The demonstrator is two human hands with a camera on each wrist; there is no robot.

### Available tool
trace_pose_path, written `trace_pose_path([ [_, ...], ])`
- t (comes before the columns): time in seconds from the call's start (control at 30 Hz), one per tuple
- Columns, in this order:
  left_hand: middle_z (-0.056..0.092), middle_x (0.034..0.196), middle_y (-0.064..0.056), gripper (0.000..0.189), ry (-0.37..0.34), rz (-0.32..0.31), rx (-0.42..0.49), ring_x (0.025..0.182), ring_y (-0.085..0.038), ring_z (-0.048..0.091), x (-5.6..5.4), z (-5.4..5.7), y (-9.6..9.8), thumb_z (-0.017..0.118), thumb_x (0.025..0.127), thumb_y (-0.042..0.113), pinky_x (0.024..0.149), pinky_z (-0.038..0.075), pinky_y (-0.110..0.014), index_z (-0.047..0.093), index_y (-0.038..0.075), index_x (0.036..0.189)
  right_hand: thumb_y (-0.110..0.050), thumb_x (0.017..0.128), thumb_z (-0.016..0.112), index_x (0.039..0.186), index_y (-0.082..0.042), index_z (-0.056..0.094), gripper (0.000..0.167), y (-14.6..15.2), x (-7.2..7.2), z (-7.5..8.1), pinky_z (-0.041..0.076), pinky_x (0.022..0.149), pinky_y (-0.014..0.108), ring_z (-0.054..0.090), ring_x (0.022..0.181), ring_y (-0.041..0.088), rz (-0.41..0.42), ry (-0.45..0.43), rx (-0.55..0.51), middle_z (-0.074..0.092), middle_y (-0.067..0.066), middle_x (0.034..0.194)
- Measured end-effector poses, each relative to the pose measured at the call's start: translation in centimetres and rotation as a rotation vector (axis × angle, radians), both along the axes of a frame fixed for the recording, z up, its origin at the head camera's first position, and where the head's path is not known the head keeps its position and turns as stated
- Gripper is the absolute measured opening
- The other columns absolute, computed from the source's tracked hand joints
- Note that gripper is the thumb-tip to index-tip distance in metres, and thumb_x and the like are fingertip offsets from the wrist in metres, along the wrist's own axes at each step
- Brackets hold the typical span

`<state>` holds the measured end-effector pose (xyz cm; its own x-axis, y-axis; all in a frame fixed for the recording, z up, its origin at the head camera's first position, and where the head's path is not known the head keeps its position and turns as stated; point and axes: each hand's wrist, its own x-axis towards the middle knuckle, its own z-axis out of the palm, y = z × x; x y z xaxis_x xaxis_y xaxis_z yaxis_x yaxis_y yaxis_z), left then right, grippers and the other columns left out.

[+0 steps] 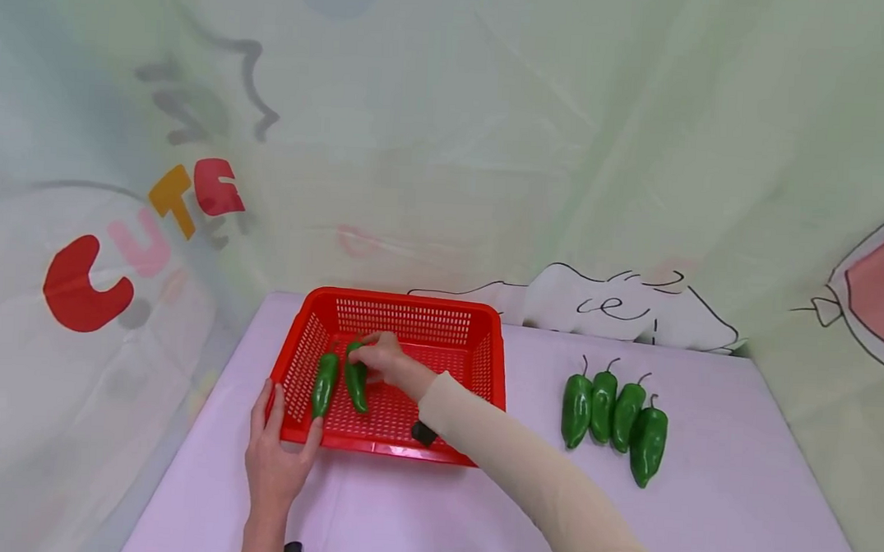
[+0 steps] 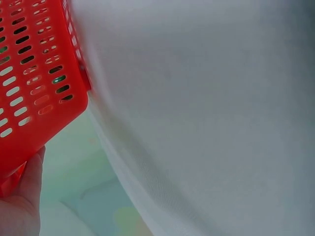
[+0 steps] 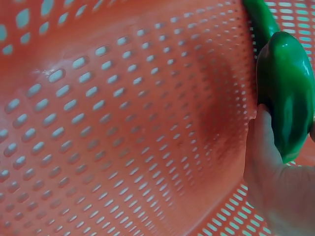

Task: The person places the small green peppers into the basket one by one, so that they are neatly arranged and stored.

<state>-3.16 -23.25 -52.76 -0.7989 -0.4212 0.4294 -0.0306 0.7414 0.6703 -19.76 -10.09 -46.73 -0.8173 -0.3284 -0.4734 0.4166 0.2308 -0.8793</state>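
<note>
A red perforated plastic basket (image 1: 375, 448) stands on the table. My left hand (image 1: 278, 458) grips its front left corner, thumb over the front rim and fingers along the left side. In the left wrist view, part of that hand (image 2: 22, 211) shows under the basket wall (image 2: 64, 110). Inside the basket, my right hand (image 1: 390, 363) pinches a green pepper (image 1: 357, 383) near its upper end. The right wrist view shows this glossy pepper (image 3: 285, 93) between thumb and fingers, the fingers mostly hidden. Just left of it, a second green pepper (image 1: 324, 382) lies in the basket.
Several green peppers (image 1: 602, 406) lie side by side on the table to the right of the basket, stems pointing away. A pale cloth covers the table (image 1: 716, 453). Printed fabric (image 1: 448, 144) hangs behind and along both sides.
</note>
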Motion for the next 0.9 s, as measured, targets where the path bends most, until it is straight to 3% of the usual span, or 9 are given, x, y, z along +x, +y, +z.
trace_pose_path([
  [0.37, 0.034, 0.156, -0.011, 0.080, 0.009, 0.001, -0.004, 0.139, -0.033, 0.037, -0.1, 0.1, 0.0, 0.079, 0.079, 0.025, 0.093, 0.050, -0.055, 0.043, 0.001, 0.147, 0.001, 0.082, 0.069, 0.122, 0.005, 0.056, 0.042, -1.2, 0.4, -1.6, 0.061, 0.069, 0.042, 0.069, 0.084, 0.027, 0.035, 0.048, 0.098, 0.063, 0.016, 0.101],
  [0.9, 0.033, 0.156, -0.012, 0.080, 0.012, 0.000, -0.011, 0.139, -0.034, 0.037, -0.2, 0.0, 0.0, 0.078, 0.080, 0.024, 0.091, 0.051, -0.055, 0.042, 0.001, 0.148, -0.001, 0.082, 0.076, 0.127, 0.006, 0.053, 0.052, -1.7, 0.8, -1.6, 0.061, 0.072, 0.044, 0.070, 0.089, 0.031, 0.021, 0.120, 0.137, 0.060, 0.020, 0.113],
])
